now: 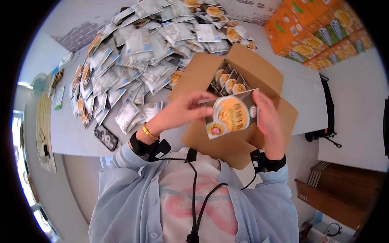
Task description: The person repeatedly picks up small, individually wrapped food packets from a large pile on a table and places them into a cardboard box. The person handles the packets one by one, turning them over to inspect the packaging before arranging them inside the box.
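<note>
A printed foil packet (pixel 232 114) with a picture of a bowl of orange food is held up between my two hands. My left hand (pixel 185 107) grips its left edge, thumb on the printed face. Along the right edge, the fingers of my right hand (pixel 267 112) press against it. Below and behind the packet stands an open cardboard carton (pixel 258 68), its flaps folded outward. Several similar packets (pixel 231 82) stand upright in rows at the carton's far end; my hands and the held packet hide part of its inside.
A large heap of packets (pixel 136 42), mostly white back up, covers the table's left and far side. A phone (pixel 105 137) in a patterned case lies near the front edge. Orange printed boxes (pixel 304 39) are stacked at the far right. Cables (pixel 194 194) hang across my chest.
</note>
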`<state>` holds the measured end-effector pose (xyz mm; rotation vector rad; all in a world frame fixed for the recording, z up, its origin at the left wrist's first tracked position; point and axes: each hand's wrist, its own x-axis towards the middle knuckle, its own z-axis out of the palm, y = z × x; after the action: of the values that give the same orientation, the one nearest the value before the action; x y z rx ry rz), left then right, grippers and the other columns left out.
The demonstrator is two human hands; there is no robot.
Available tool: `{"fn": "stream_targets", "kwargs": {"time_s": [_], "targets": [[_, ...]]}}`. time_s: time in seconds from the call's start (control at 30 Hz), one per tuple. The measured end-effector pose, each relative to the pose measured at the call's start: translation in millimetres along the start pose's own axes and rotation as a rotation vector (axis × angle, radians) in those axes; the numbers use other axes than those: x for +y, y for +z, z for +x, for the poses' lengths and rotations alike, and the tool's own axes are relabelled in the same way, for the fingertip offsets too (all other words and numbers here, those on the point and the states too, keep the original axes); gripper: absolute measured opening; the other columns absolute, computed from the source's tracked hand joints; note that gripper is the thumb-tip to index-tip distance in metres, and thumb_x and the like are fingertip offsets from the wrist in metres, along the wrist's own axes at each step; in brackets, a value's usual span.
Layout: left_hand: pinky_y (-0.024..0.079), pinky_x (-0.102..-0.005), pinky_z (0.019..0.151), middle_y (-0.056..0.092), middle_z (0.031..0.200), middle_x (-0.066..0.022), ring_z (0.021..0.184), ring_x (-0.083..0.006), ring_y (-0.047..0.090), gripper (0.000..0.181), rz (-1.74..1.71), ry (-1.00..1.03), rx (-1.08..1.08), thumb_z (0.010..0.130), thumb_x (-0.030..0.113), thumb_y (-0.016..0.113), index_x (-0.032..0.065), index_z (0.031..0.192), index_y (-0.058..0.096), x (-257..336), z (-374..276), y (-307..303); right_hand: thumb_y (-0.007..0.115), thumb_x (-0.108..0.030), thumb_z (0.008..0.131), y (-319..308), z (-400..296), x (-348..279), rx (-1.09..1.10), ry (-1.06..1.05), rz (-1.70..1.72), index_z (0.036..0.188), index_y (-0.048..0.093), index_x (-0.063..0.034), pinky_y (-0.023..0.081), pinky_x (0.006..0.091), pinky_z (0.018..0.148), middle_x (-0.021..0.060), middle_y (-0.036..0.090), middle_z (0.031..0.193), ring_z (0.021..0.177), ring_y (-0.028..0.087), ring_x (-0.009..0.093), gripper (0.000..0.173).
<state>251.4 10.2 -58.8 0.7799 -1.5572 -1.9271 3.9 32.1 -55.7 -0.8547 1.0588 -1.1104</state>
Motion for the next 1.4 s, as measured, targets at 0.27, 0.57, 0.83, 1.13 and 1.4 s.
{"fn": "stream_targets", "kwargs": {"time_s": [0.27,0.57,0.83,1.13,1.4], "targets": [[0.041,-0.0283,0.054,0.052,0.066,-0.0067,0.06,-0.0106,0.049,0.017,0.47,0.027,-0.065,0.085,0.017,0.055,0.0004,0.089,0.054,-83.0,88.4,38.6,0.048,-0.03,0.091,-86.3,28.4,51.1,0.202,0.05,-0.371,0.095,0.059,-0.0009,0.038,0.0191,0.056,-0.005,0.051,0.071,0.063,0.043,0.002,0.031],[0.044,-0.0389,0.07,0.054,0.083,-0.0224,0.08,-0.0378,0.054,0.021,0.601,-0.01,0.174,0.083,0.008,0.048,0.0016,0.103,0.047,-156.3,180.9,52.0,0.054,-0.055,0.077,-118.2,79.2,127.0,0.256,0.066,-0.391,0.139,0.014,-0.0105,0.021,0.0366,0.104,0.0215,0.009,0.142,0.131,0.015,0.033,0.086],[0.045,-0.0308,0.081,0.053,0.111,-0.0119,0.094,-0.0237,0.056,0.036,0.666,0.261,0.115,0.083,0.006,0.05,0.0016,0.118,0.046,-111.4,136.3,5.2,0.051,-0.051,0.08,-128.3,107.9,167.5,0.312,0.21,-0.852,0.136,0.007,0.0027,0.021,0.0398,0.104,0.0308,0.0,0.139,0.131,0.014,0.039,0.09],[0.046,-0.031,0.081,0.057,0.108,-0.0097,0.094,-0.0217,0.057,0.026,0.776,-0.211,0.495,0.082,0.006,0.053,0.0041,0.108,0.054,-92.6,-56.8,-137.5,0.053,-0.046,0.081,-127.0,96.0,141.9,0.094,0.122,-1.204,0.129,0.027,0.0079,0.03,0.0359,0.099,0.0276,0.029,0.133,0.119,0.036,0.037,0.077],[0.023,-0.0484,0.103,0.027,0.137,-0.0123,0.128,-0.0301,0.025,0.081,1.262,-0.407,0.717,0.063,0.01,0.064,0.0222,0.134,0.028,-176.2,-149.9,-154.4,0.055,-0.025,0.086,-5.0,30.3,41.9,-0.277,0.09,-0.837,0.13,0.035,-0.0044,0.037,0.033,0.092,0.0174,0.049,0.121,0.111,0.048,0.024,0.052]]}}
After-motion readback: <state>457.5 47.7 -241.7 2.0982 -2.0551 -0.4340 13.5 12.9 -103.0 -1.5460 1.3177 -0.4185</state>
